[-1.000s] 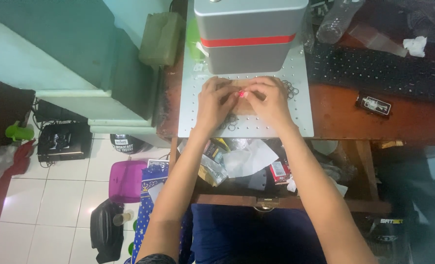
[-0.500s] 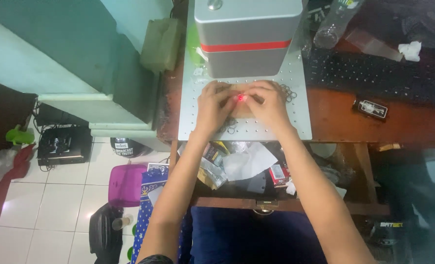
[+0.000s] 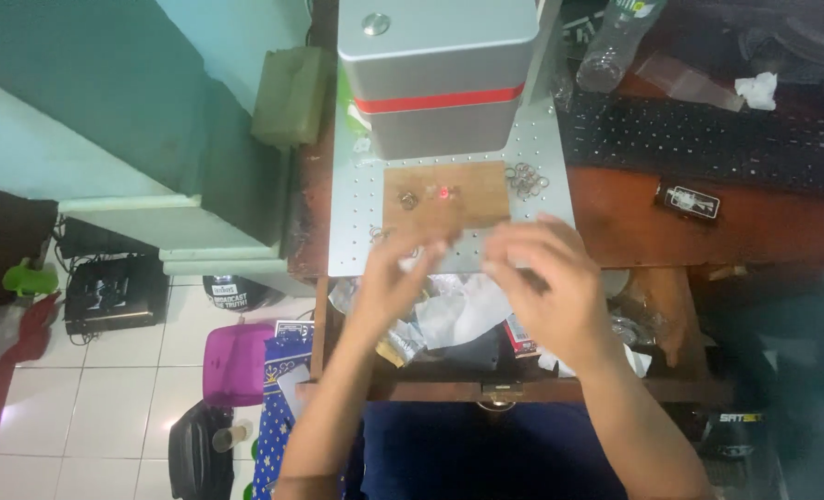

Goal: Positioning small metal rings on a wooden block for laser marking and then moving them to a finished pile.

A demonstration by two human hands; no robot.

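Two bare hands, the left hand (image 3: 398, 268) and right hand (image 3: 542, 278), hover blurred with fingers loosely curled, their hold impossible to tell, just short of a wooden plate (image 3: 446, 194) bearing one small metal ring (image 3: 408, 199) beside a red laser dot (image 3: 444, 193), with more loose rings (image 3: 526, 181) piled beyond the right hand.

both hands raised side by side, left hand (image 3: 395, 275) and right hand (image 3: 543, 278) fingers loosely curled.

Black keyboard (image 3: 708, 139) on desk, clear plastic bottle (image 3: 616, 42) behind it (lying tilted), purple tub (image 3: 236, 361) on floor.
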